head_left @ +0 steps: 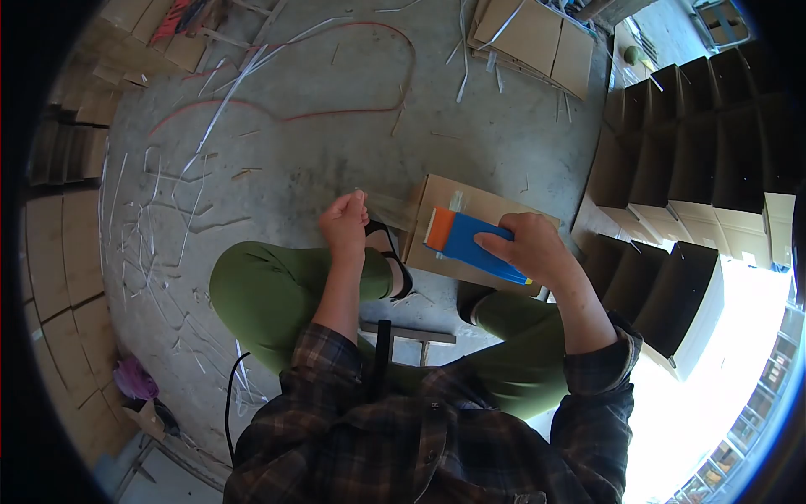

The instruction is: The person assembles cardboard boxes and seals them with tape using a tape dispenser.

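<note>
A cardboard box (pixel 495 202) stands on the floor in front of me, with a piece of clear tape (pixel 457 200) on its upper face. My right hand (pixel 536 245) grips a blue-and-orange tool (pixel 470 241) that looks like a tape dispenser, thumb on top, lying over the box. Its orange end points left. Left of the box, my left hand (pixel 344 223) is closed in a pinch above my knee and shoe. Whatever it may hold is too small to make out. A pale translucent strip (pixel 390 210) shows between that hand and the box.
Flattened cardboard (pixel 537 38) lies at the back right. Open boxes (pixel 680 160) stack up on the right, closed boxes (pixel 63 260) on the left. White strapping scraps (pixel 159 227) and a red hose (pixel 403 50) litter the floor. A low stool (pixel 407 333) is beneath me.
</note>
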A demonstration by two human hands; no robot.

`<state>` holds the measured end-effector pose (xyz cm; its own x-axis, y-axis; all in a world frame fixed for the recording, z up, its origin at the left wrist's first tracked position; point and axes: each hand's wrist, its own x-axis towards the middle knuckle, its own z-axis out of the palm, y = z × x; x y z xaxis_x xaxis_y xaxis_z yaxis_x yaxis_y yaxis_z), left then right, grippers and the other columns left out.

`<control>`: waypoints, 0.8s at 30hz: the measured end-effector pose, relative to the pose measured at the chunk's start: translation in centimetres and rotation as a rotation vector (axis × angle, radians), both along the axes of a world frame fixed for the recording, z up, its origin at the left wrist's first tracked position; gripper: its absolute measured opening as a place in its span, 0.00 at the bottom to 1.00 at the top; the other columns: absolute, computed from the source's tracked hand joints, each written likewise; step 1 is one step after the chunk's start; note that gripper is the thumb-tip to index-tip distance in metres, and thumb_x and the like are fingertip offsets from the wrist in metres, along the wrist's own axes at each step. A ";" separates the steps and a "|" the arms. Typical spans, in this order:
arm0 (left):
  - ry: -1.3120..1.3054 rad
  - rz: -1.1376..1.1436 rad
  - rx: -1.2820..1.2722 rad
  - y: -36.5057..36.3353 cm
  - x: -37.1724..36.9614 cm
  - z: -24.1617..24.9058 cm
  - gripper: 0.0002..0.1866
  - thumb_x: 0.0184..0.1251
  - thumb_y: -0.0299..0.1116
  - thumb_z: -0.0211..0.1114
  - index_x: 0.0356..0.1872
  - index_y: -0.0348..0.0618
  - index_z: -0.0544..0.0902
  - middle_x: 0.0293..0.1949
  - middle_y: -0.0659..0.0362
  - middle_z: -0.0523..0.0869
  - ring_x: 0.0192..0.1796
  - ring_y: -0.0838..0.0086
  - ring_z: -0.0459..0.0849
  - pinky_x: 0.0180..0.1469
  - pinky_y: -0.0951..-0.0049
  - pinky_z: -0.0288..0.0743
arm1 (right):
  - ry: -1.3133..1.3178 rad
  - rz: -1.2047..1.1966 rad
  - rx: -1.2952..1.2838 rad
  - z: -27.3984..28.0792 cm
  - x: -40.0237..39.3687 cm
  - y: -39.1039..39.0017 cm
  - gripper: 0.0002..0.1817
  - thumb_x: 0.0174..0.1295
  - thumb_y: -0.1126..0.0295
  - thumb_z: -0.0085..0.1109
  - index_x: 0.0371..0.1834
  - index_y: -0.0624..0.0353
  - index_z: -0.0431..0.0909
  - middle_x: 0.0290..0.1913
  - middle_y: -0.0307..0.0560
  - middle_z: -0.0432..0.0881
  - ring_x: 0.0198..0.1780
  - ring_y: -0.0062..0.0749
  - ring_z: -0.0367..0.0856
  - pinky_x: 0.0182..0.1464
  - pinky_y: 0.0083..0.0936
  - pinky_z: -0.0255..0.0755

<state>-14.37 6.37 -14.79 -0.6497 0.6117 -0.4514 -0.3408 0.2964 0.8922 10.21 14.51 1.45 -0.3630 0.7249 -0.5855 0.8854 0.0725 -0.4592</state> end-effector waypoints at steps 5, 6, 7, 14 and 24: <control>-0.014 -0.034 -0.011 -0.2 -0.6 -0.6 0.09 0.66 0.35 0.67 0.35 0.38 0.86 0.24 0.66 0.80 0.25 0.85 0.75 0.28 0.82 0.73 | -0.013 0.010 0.009 -0.2 -0.7 0.2 0.25 0.58 0.51 0.64 0.34 0.70 0.84 0.26 0.55 0.82 0.27 0.39 0.82 0.35 0.31 0.75; -0.005 -0.023 -0.007 -0.1 -0.5 -0.6 0.09 0.66 0.34 0.67 0.34 0.36 0.85 0.22 0.66 0.78 0.24 0.84 0.74 0.27 0.82 0.71 | -0.018 0.007 0.006 0.1 -0.9 0.3 0.25 0.58 0.51 0.64 0.33 0.69 0.84 0.25 0.56 0.82 0.27 0.39 0.82 0.35 0.32 0.75; 0.004 -0.012 -0.003 0.1 -0.4 -0.7 0.09 0.66 0.32 0.66 0.33 0.35 0.85 0.20 0.66 0.77 0.22 0.84 0.72 0.25 0.82 0.69 | -0.023 0.003 0.003 0.2 -0.9 0.3 0.25 0.58 0.51 0.64 0.33 0.69 0.84 0.25 0.56 0.82 0.27 0.39 0.82 0.35 0.33 0.75; 0.021 -0.024 -0.030 0.2 -0.2 -2.3 0.09 0.65 0.30 0.66 0.30 0.35 0.85 0.19 0.65 0.77 0.21 0.84 0.72 0.24 0.82 0.67 | -0.034 0.014 0.056 -0.8 -1.3 0.0 0.25 0.58 0.50 0.63 0.31 0.68 0.84 0.24 0.57 0.81 0.27 0.43 0.81 0.34 0.34 0.74; 0.017 -0.185 -0.225 0.2 3.0 -8.6 0.12 0.63 0.37 0.67 0.33 0.36 0.87 0.20 0.61 0.81 0.23 0.79 0.78 0.27 0.76 0.72 | -0.116 0.022 0.105 -1.4 -1.8 0.2 0.25 0.56 0.49 0.64 0.29 0.67 0.83 0.24 0.59 0.81 0.27 0.47 0.81 0.35 0.37 0.74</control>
<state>-11.40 6.55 -23.41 -0.5449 0.6067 -0.5788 -0.2477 0.5430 0.8023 8.38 14.70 0.09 -0.3140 0.7766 -0.5462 0.9297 0.1349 -0.3427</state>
